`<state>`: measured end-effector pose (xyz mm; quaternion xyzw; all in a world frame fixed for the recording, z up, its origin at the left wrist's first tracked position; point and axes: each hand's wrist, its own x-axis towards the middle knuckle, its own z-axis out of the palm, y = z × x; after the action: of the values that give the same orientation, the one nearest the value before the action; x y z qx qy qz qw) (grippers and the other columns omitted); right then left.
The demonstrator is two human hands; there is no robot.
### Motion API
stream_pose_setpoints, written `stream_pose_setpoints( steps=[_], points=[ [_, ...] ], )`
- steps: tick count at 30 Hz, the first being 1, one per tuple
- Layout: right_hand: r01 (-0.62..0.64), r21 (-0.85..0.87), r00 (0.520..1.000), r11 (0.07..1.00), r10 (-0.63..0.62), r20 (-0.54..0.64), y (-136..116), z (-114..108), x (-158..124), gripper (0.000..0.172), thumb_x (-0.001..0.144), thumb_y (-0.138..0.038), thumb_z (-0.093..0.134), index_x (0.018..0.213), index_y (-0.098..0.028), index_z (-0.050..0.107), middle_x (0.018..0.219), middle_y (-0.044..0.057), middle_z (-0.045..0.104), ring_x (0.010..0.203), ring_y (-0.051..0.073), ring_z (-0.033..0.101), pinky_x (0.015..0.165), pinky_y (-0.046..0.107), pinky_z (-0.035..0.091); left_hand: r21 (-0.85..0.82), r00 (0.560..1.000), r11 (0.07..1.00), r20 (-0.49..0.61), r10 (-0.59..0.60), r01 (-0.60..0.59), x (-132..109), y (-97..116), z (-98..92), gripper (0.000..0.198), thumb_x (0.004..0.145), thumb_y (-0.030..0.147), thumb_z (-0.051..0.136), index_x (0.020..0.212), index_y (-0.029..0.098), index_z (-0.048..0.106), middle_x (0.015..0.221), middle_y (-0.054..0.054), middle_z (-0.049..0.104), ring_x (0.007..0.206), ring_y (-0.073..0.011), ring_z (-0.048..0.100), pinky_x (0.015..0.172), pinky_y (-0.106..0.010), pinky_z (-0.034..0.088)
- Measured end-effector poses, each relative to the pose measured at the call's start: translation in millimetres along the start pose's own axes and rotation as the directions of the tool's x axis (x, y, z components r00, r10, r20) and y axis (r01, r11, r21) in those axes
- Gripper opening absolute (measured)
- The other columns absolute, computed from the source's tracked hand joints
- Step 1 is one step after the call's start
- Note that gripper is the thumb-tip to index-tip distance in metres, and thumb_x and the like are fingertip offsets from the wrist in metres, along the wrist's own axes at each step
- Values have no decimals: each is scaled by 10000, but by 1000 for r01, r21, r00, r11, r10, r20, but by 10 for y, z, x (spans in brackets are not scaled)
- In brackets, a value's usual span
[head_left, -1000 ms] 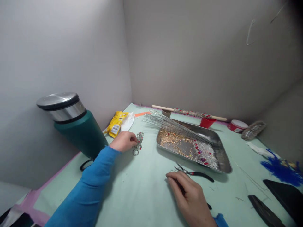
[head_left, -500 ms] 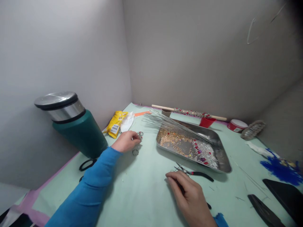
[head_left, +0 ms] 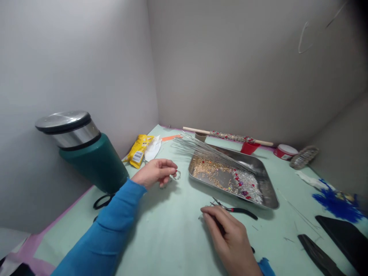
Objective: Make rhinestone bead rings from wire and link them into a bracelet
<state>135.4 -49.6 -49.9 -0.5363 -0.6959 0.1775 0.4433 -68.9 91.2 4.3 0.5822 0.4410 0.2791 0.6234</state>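
Observation:
My left hand (head_left: 157, 172) pinches a small beaded wire ring (head_left: 178, 175) between thumb and fingers, just above the table. Another small ring, partly hidden, lies beneath that hand. My right hand (head_left: 230, 237) is closed in a pinch, low over the table. A tiny bit of something pokes out at its fingertips, too small to make out. Right behind it lie pliers (head_left: 243, 211) with black and red handles, jaws apart. Past them stands a metal tray (head_left: 270, 191) holding gold beads (head_left: 209, 170), clear beads (head_left: 254, 188) and red ones. A bundle of thin wires (head_left: 207, 147) lies across the tray.
A green bottle (head_left: 92, 163) and scissors (head_left: 102, 201) are at left, near a yellow packet (head_left: 139, 149). Behind the tray lie a bead-wrapped stick (head_left: 230, 136) and red cup (head_left: 249, 148). Blue threads (head_left: 336, 201) and a dark tool (head_left: 317, 255) are at right.
My left hand has lifted one beaded ring and moved slightly right with it. My right hand has stayed nearly still. The view has shifted a little.

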Motion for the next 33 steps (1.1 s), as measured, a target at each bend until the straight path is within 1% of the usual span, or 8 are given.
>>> stream_pose_setpoints(
  steps=[2,5,7,10,14,19,24,33],
  points=[
    [-25,23,998,999,26,-52,-30,-6,-5,155,871,-209,479,992,-206,577,822,35,616,694,156,584,642,263,467,-74,993,997,118,-3,12,-32,5,196,265,702,305,670,864,130,555,728,-23,627,407,-32,441,354,-173,325],
    [-94,82,990,992,102,-96,-55,-11,-7,288,854,-221,515,1141,-210,496,847,21,595,570,114,528,551,237,457,-137,967,990,256,-10,46,-71,-19,493,234,712,290,664,838,128,551,683,-4,625,369,-20,425,339,-159,311],
    [-105,107,989,989,115,-91,-52,-15,-1,329,843,-225,532,1167,-207,481,858,22,593,560,109,519,539,235,456,-175,953,982,302,-11,66,-93,-41,642,224,713,283,663,820,122,550,675,2,618,355,-13,421,331,-151,291],
    [-93,98,989,991,104,-107,-37,-30,8,262,850,-218,520,1110,-197,532,811,22,599,601,125,538,581,254,461,-222,946,970,325,-21,97,-114,-76,774,225,716,291,664,788,113,547,682,2,610,345,-1,412,325,-144,269],
    [-115,104,979,988,131,-156,-28,-51,8,220,853,-215,514,1067,-197,560,776,17,603,607,130,541,585,257,453,-272,942,954,336,-29,126,-125,-125,844,258,712,315,671,824,123,539,702,1,602,366,-20,444,327,-154,308],
    [-170,165,971,971,194,-141,-12,-42,8,223,843,-242,527,1054,-191,577,779,22,617,594,130,532,576,255,452,-279,960,957,281,6,76,-128,-149,872,276,673,264,708,834,119,538,657,1,593,427,-49,488,383,-170,383],
    [-267,256,949,929,300,-96,-3,-27,13,132,852,-282,516,898,-197,605,717,7,625,558,123,503,527,239,420,-264,971,963,238,10,55,-136,-133,886,283,658,254,718,858,124,567,623,5,595,510,-92,554,506,-241,484],
    [-325,423,930,846,367,-19,-68,-82,28,120,852,-298,519,841,-193,577,664,-16,583,533,101,460,489,216,374,-231,979,971,203,-11,59,-171,-128,937,257,676,289,710,807,111,578,570,-11,621,532,-121,599,543,-257,502]
  ],
)
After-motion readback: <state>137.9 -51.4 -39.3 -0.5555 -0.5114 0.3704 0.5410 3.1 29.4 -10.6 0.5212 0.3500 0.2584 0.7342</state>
